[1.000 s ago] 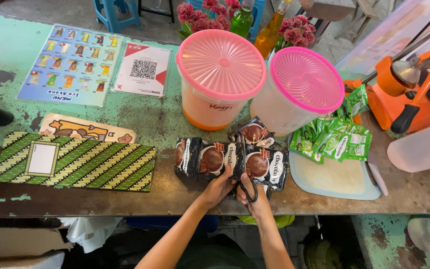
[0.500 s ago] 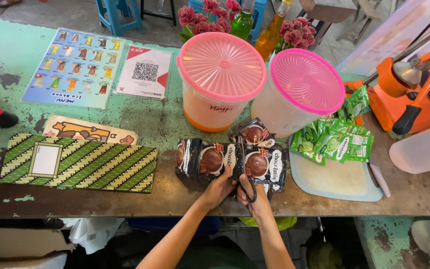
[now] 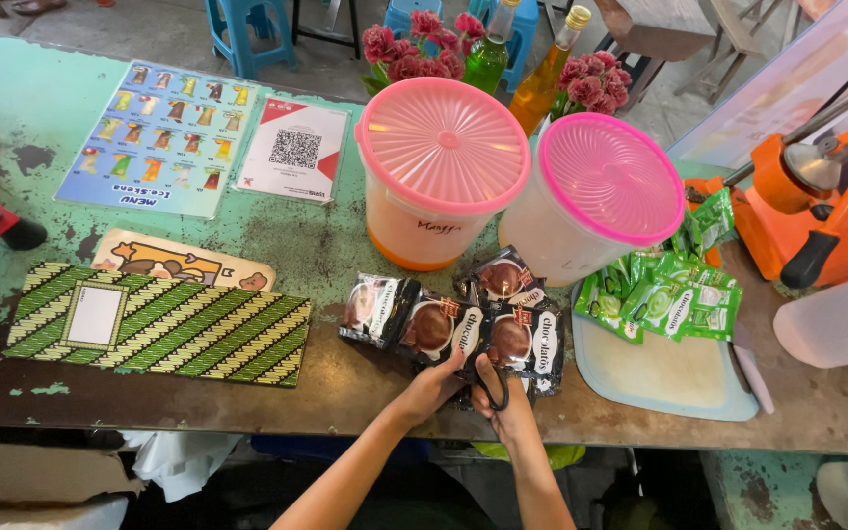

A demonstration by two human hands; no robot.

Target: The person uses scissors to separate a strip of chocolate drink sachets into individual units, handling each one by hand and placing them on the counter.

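The left hand (image 3: 431, 385) pinches a strip of dark chocolate sachets (image 3: 453, 329) lying on the worktop (image 3: 345, 383) near its front edge. The right hand (image 3: 503, 397) grips black scissors (image 3: 490, 378) — cutting seems underway. Next, I think, the blades must meet the join between two sachets.

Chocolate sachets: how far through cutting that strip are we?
Done: none visibly separated; the chocolate sachets lie joined in a strip. In hand: the left hand steadies the strip while the right hand works black scissors between two sachets. Left: the remaining joins; the green sachets on the tray lie untouched.
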